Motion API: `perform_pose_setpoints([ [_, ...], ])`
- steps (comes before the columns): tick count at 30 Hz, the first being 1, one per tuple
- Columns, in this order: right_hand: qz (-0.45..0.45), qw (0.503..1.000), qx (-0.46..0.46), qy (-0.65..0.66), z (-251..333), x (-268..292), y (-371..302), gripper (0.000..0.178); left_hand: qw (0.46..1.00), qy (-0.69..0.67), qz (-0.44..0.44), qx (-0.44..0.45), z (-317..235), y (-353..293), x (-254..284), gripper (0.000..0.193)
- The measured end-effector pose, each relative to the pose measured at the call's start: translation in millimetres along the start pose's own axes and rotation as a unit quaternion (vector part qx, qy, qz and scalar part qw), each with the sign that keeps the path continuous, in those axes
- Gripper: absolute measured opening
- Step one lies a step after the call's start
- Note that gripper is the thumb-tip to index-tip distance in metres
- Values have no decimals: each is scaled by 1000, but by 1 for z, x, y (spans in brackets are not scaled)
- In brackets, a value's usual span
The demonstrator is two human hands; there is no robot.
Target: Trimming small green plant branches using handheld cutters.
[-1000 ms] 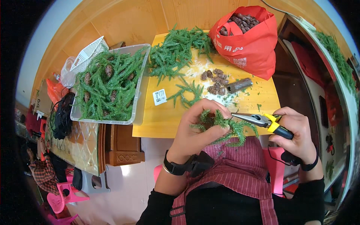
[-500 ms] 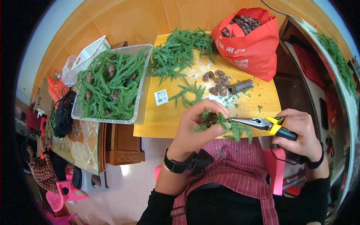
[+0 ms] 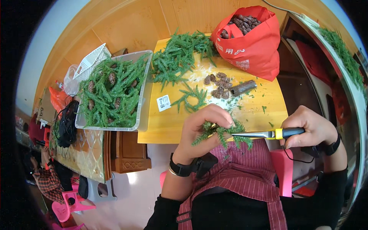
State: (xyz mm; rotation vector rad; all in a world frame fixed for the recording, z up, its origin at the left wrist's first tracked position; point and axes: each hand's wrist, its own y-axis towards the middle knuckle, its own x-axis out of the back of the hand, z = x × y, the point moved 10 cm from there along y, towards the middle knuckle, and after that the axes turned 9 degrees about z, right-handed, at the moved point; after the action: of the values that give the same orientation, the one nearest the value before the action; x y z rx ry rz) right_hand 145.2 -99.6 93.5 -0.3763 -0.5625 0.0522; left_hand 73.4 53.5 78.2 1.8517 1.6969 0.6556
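Pinched in the fingers of my left hand [image 3: 200, 128] is an artificial pine sprig [image 3: 243, 138], held over the table's front edge. My right hand [image 3: 312, 128] wraps round needle-nose pliers [image 3: 258, 134] with yellow and black handles. Their long jaws point left and reach into the sprig by my left fingertips; the foliage and fingers hide what the tips touch. On the yellow tabletop [image 3: 161, 128] just beyond lie a curled green sprig [image 3: 199, 97], several small brown pine cones [image 3: 220, 91] and a dark brown cylinder [image 3: 243, 88].
A clear plastic bin [image 3: 143, 90] of green sprigs and pine cones stands at left. Loose sprigs [image 3: 180, 53] are heaped at the back, beside a red bag [image 3: 249, 53] full of cones. A small white label card [image 3: 163, 103] lies near the bin. Another person [image 3: 48, 178] sits far left.
The pliers have rolled edge-on, so their handles now line up. My right hand has turned with them and shifted slightly right and down. The left hand still pinches the sprig.
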Motion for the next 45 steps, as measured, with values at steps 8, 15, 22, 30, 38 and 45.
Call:
perform_pose_setpoints([
  [8,119,971,-2,205,-14,-20,8,24,1000,4,0,7,-2,1,-8,20],
  [15,269,895,26,356,-25,-44,10,37,995,1,98,-33,-16,8,-26,19],
  [22,209,908,60,357,-4,-44,16,38,997,-20,-69,18,-10,1,1,20],
  [30,214,876,44,430,13,-47,-3,33,999,38,-13,24,-16,0,5,15],
  [38,66,976,-14,208,18,-23,-9,21,996,-27,-75,35,-15,-7,20,15],
  [45,-239,924,99,-282,73,10,-7,30,989,-110,-83,44,-2,-7,15,16],
])
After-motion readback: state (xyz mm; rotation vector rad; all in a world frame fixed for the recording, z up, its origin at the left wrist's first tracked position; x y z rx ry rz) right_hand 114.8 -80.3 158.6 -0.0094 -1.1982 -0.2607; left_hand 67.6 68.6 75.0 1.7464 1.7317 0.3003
